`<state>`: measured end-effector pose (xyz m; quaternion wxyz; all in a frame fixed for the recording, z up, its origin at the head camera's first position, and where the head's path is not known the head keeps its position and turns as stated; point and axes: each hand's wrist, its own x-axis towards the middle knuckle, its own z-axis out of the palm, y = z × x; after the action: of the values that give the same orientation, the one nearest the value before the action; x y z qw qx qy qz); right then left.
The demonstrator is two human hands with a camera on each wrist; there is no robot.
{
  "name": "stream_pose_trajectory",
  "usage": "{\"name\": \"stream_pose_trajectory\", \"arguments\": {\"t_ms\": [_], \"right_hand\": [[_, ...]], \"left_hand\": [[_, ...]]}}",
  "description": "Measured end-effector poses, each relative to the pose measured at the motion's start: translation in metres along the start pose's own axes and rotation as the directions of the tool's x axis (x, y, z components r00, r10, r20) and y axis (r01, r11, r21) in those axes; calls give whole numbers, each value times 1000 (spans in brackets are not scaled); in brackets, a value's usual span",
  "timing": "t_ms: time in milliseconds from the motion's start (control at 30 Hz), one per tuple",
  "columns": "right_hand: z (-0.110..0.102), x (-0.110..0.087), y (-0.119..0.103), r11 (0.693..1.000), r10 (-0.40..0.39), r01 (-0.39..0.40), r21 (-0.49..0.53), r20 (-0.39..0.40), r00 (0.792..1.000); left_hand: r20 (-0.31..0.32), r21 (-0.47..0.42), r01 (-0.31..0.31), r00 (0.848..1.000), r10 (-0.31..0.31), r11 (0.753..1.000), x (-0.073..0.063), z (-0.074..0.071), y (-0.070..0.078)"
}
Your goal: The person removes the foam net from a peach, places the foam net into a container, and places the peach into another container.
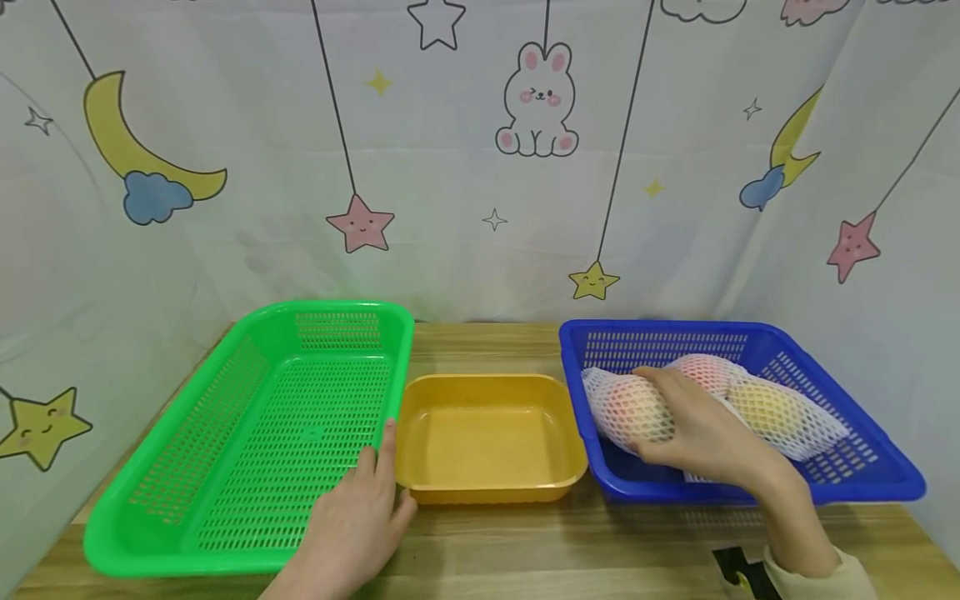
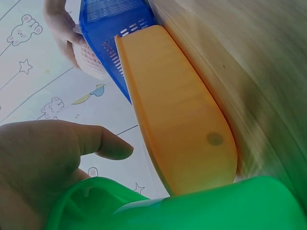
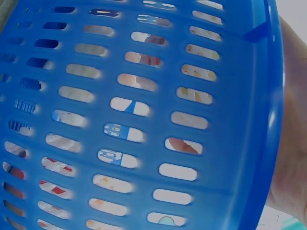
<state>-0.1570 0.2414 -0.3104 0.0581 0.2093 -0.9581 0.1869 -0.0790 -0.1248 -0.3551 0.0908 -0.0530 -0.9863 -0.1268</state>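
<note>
My right hand (image 1: 701,429) grips a red-and-yellow round fruit in a white foam net (image 1: 633,408), thumb on the near side and fingers over the top. This fruit is at the left side of the blue basket (image 1: 611,483). Beside it in the basket lie a reddish netted fruit (image 1: 705,372) and a yellow netted fruit (image 1: 776,408). In the right wrist view, the slotted blue wall hides most of the hand. My left hand (image 1: 356,517) rests at the right rim of the green basket (image 1: 97,533), fingers extended; in the left wrist view its thumb stands away from the rim.
A shallow orange tray (image 1: 491,493) stands between the two baskets, close to both. All three stand on a wood-grain table (image 1: 525,550). Behind hangs a white curtain (image 1: 465,167) with printed stars, moons and a rabbit. A small black object (image 1: 742,571) lies by the right sleeve.
</note>
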Motion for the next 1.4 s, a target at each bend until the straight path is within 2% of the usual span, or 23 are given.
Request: {"name": "stream_pose_trajectory", "arguments": {"t_ms": [433,733,1100,1400], "right_hand": [[-2,-1,-2,1000,-14,15,21,-11,1000],[-4,-1,-7,999,-10,12,30,-71,997],[-3,-1,-9,993,-114,116,5,-149,982],[-3,-1,-11,993,-120,120,-5,-144,982]], "left_hand": [[8,3,-9,1000,9,1000,-1,-4,0],[20,3,-1,1000,1,1000,-2,-7,0],[40,-4,11,999,-10,1000,-2,-9,0],[36,-13,1,999,-1,1000,-3,-10,-1]]}}
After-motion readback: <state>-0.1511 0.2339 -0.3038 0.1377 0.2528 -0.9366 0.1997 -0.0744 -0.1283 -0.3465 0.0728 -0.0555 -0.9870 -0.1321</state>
